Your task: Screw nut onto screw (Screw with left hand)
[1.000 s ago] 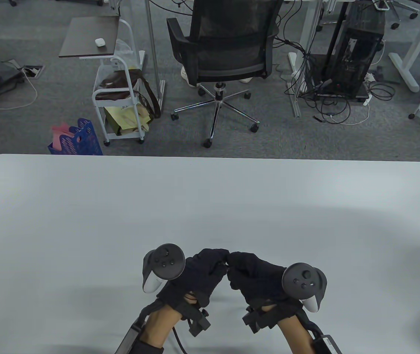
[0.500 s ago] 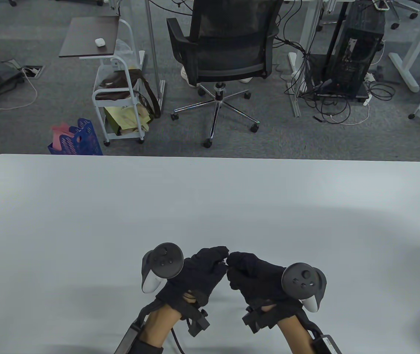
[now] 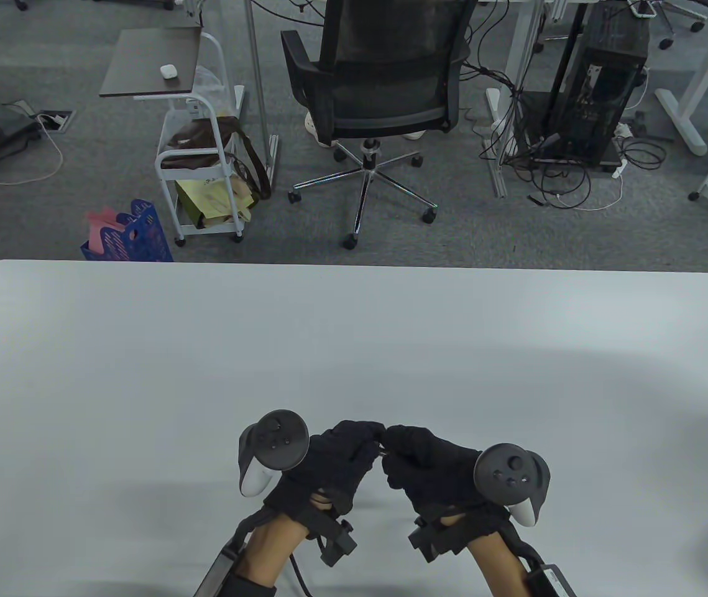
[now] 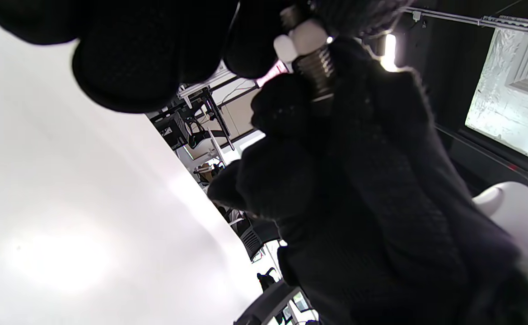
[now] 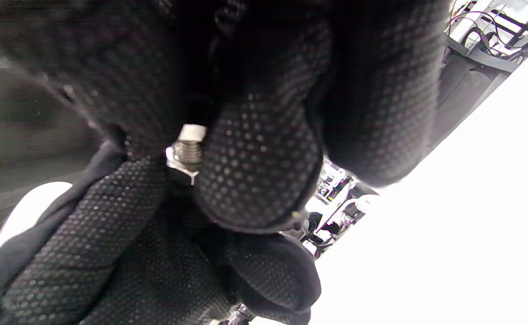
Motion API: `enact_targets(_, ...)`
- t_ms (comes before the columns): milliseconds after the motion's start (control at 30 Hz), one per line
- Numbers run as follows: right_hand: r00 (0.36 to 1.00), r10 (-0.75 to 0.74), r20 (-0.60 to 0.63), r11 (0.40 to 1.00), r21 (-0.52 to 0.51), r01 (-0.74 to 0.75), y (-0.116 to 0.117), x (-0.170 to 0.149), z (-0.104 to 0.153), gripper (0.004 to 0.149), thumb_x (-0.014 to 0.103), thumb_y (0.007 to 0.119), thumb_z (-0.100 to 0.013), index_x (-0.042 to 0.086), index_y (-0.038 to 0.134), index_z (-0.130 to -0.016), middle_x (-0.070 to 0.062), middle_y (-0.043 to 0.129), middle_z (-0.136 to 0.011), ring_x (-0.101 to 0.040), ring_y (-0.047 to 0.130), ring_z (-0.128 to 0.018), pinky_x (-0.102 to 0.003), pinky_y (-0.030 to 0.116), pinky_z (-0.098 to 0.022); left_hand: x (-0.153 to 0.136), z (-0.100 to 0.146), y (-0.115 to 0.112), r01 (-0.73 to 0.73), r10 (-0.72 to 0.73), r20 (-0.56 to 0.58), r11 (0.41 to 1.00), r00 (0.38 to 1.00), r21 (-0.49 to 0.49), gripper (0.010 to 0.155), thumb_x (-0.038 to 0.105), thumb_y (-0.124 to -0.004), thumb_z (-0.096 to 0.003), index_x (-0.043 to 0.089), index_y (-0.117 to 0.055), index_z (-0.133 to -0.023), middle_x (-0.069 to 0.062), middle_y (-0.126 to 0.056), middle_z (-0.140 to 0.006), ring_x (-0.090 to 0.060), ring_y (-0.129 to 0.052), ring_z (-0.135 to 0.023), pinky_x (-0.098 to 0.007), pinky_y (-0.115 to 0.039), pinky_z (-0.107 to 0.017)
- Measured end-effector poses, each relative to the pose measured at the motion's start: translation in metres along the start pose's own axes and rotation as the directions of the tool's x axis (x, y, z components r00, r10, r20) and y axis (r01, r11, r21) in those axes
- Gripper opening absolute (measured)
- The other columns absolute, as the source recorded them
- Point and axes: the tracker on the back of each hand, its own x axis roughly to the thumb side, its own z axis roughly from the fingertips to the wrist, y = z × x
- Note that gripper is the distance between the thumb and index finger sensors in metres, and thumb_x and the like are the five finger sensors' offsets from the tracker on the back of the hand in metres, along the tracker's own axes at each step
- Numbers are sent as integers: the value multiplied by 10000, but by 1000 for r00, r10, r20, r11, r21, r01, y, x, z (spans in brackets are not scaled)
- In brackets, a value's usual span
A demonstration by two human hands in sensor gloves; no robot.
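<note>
Left hand grip: the left hand (image 3: 335, 463) has its fingertips (image 4: 245, 40) closed around the nut (image 4: 301, 38), a pale piece sitting on the thread of the screw (image 4: 316, 74).
Right hand grip: the right hand (image 3: 431, 463) clamps the screw between thumb and fingers (image 5: 254, 176); in the right wrist view the threaded shaft (image 5: 188, 151) shows in the gap between the gloved digits, with a bright piece at each end of the bare thread.
Which end is which: in the right wrist view I cannot tell which bright piece is the nut and which the screw's head.
Screw and nut place: both are held in the air between the two hands, above the near middle of the table (image 3: 354, 348); in the table view they are almost wholly hidden where the fingertips meet.
Hands together: the fingertips of both hands touch, knuckles turned toward each other.
Trackers: one sits on the back of each hand, left (image 3: 270, 444) and right (image 3: 512, 476).
Beyond the table: an office chair (image 3: 378, 93), a white cart (image 3: 201, 161) and a blue basket (image 3: 133, 239) stand on the grey floor.
</note>
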Motion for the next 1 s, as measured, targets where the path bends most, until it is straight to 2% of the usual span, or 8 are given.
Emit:
enact_targets(133, 1000, -5, -2, 1000, -4, 5, -1, 0, 0, 465, 365, 947, -322, 195, 864, -748, -40, 1033, -631, -95, 1153, -302, -389, 1006, -345, 0, -1, 0, -26, 26, 20, 999, 999, -38, 576, 362, -663, -447, 62, -645, -939, -276, -732, -871, -445, -898, -572, -616, -688, -485)
enact_targets(233, 1000, -4, 0, 1000, -6, 4, -1, 0, 0, 465, 364, 949, -321, 196, 864, -747, -40, 1033, -632, -95, 1154, -301, -389, 1005, -345, -3, 1, 1, -39, 39, -2, 999, 999, -19, 654, 438, -659, -441, 66, -619, -977, -291, -718, -890, -456, -893, -583, -622, -684, -489)
enact_targets(433, 1000, 7, 3, 1000, 2, -7, 0, 0, 0, 465, 365, 948, -322, 196, 864, -747, -38, 1033, -631, -94, 1154, -300, -389, 1006, -344, 1, 0, 1, -4, 4, -11, 1000, 1000, -4, 577, 387, -661, -439, 38, -726, -894, -298, -787, -830, -468, -918, -535, -632, -697, -461)
enact_targets(500, 1000, 2, 3, 1000, -1, -2, -1, 0, 0, 466, 365, 948, -321, 197, 864, -747, -39, 1033, -631, -95, 1154, -301, -389, 1006, -344, 0, 0, 1, -30, 30, 7, 999, 1000, -46, 566, 363, -662, -446, 58, -666, -922, -278, -742, -864, -449, -900, -569, -620, -687, -484)
enact_targets(633, 1000, -6, 1, 1000, -8, 6, -1, 0, 0, 466, 365, 948, -322, 195, 864, -747, -39, 1033, -631, -96, 1154, -300, -389, 1006, -344, -4, 1, 2, -61, 61, -7, 998, 998, -26, 663, 438, -655, -443, 72, -597, -993, -293, -706, -898, -454, -890, -588, -621, -682, -492)
enact_targets(700, 1000, -2, 3, 1000, -5, 2, -1, 1, 0, 465, 366, 948, -322, 195, 864, -747, -37, 1034, -631, -93, 1153, -301, -389, 1006, -345, -3, 2, 3, -44, 44, -15, 999, 999, 12, 660, 442, -646, -436, 44, -679, -961, -312, -761, -861, -473, -909, -557, -632, -693, -471)
enact_targets(833, 1000, 5, 6, 1000, -1, -5, 0, 1, 0, 465, 364, 948, -322, 196, 864, -747, -39, 1033, -630, -94, 1154, -300, -390, 1005, -345, -1, 0, 1, -31, 30, -15, 999, 999, -21, 584, 397, -657, -437, 36, -733, -889, -298, -795, -823, -463, -922, -528, -630, -700, -460)
enact_targets(1000, 1000, -6, 3, 1000, -10, 6, -1, 1, 0, 464, 366, 946, -323, 196, 864, -747, -38, 1033, -632, -94, 1153, -301, -389, 1005, -345, -5, 1, 2, -84, 83, -10, 995, 996, -53, 629, 425, -670, -445, 79, -617, -968, -280, -710, -896, -448, -889, -595, -618, -682, -499)
